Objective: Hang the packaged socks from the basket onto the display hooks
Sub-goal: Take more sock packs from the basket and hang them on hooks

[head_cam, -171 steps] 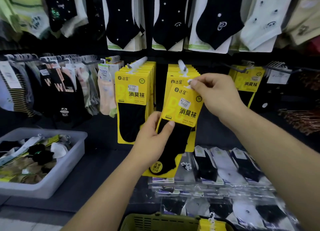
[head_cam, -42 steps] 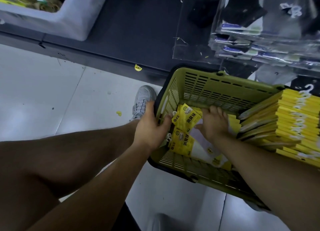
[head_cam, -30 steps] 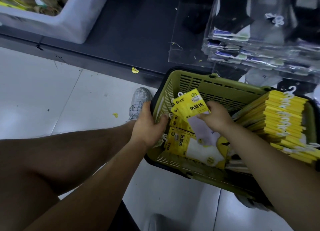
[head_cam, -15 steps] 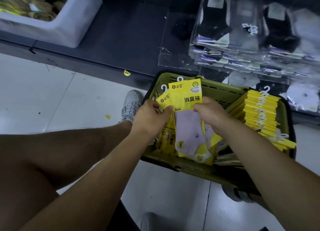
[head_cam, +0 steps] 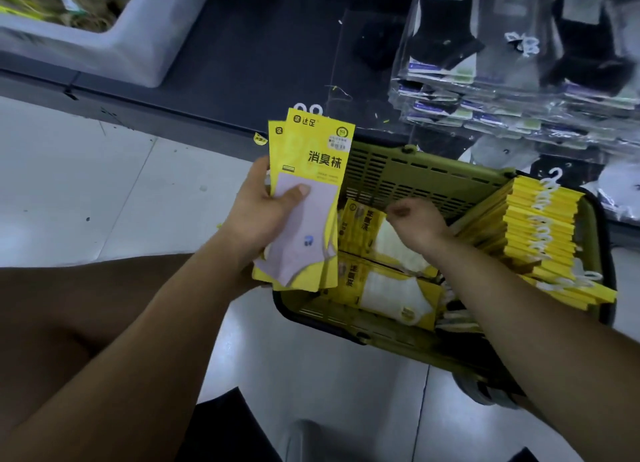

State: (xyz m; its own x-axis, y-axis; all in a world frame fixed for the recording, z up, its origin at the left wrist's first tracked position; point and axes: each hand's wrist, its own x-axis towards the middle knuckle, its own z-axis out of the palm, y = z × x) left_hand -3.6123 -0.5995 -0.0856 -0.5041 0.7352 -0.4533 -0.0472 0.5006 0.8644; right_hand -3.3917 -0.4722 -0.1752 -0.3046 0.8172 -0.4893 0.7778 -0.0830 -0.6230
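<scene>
A green plastic basket point(head_cam: 412, 181) stands on the floor. My left hand point(head_cam: 258, 215) grips a small stack of yellow sock packs point(head_cam: 311, 170) with pale socks, held upright over the basket's left rim, thumb pressed on the front pack. My right hand point(head_cam: 415, 224) hovers inside the basket with fingers curled and nothing in them, just above loose yellow packs of white socks point(head_cam: 388, 288) lying flat. A tall pile of yellow packs with white hangers point(head_cam: 543, 233) leans on the basket's right side. The display hooks are out of view.
A dark low shelf point(head_cam: 263, 52) runs along the top, carrying a white bin point(head_cam: 138, 56) of loose socks at left and clear-bagged socks point(head_cam: 485, 90) at right. Pale tiled floor point(head_cam: 104, 191) lies left of the basket. My bare knee fills the lower left.
My right hand has let go of the pale-sock pack and dropped back into the basket. My left hand now holds the stack alone and has lifted it slightly left.
</scene>
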